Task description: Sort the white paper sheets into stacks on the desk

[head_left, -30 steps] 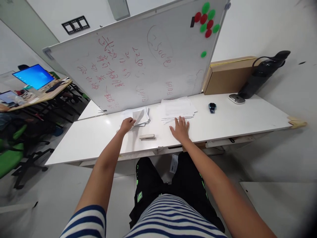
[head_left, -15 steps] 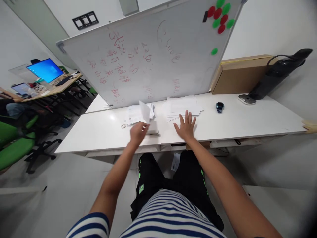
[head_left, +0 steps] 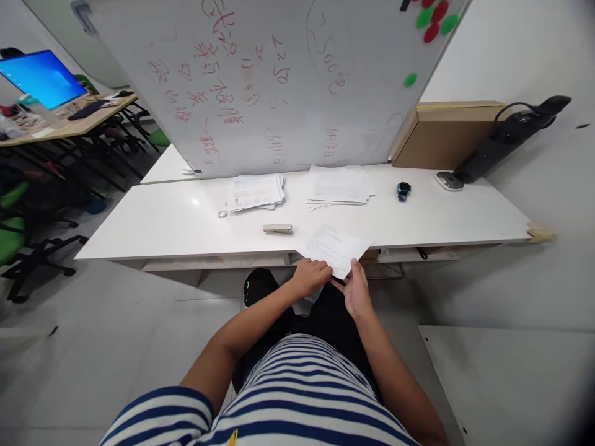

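Note:
Over the front edge of the white desk [head_left: 209, 235], a tilted printed sheet of paper [head_left: 335, 248] is held between both hands. My left hand [head_left: 312, 276] grips its near left edge, and my right hand [head_left: 357, 291] pinches its near right corner with the thumb on top. Whether it is one sheet or more I cannot tell. A pale stapler [head_left: 277, 229] lies on the desk left of the sheet. Behind it sits a left stack of printed papers [head_left: 255, 192]; a right stack of papers [head_left: 339, 184] lies farther right, its edges uneven.
A whiteboard [head_left: 288, 80] with red writing stands behind the papers. To the right are a watch [head_left: 403, 191], a mouse [head_left: 449, 180], a black bottle [head_left: 506, 142] and a cardboard box [head_left: 446, 139]. A small ring-like item [head_left: 222, 214] lies near the left stack.
The sheet lifted at the left stack is now near the front edge. My left hand has moved right and toward me; my right hand has left the right stack and holds the sheet too.

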`<state>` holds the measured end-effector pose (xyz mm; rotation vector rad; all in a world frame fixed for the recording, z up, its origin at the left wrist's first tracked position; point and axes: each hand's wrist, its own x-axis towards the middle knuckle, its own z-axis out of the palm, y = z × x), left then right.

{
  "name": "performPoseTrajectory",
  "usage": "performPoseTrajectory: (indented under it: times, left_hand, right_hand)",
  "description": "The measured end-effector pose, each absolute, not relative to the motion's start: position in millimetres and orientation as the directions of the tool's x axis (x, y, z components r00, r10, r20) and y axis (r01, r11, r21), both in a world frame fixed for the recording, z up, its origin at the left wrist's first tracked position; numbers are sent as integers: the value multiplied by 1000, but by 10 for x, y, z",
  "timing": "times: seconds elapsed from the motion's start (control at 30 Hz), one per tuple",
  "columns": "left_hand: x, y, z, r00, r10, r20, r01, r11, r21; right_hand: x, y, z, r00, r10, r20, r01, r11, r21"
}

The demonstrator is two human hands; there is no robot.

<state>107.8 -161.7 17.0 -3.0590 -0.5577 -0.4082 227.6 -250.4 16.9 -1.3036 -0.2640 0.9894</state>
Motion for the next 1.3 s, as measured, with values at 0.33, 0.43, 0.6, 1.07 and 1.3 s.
performPoseTrajectory:
  times: [0.33, 0.43, 0.6, 1.07, 1.3]
  left_hand:
    - [705, -303, 871, 341, 892, 297, 785, -444, 433]
    - [490, 491, 853, 361, 922, 140, 831, -386, 399]
    - [291, 993, 574, 452, 888, -91, 880, -427, 207]
    - [256, 951, 890, 340, 939, -49, 923, -324, 208]
    - [419, -67, 1349, 311, 851, 422, 805, -472, 359]
  right_hand:
    - [2516, -2919, -181, 733, 499, -462, -441, -168, -882]
    - [2475, -3049, -278, 768, 454, -451, -418, -177, -891]
    - [2341, -3120, -339, 751, 423, -507, -473, -190, -860]
    - [2305, -2991, -198, 693, 565, -449, -457, -138, -879]
    - [2305, -2969, -140, 715, 553, -428, -459, -89, -884]
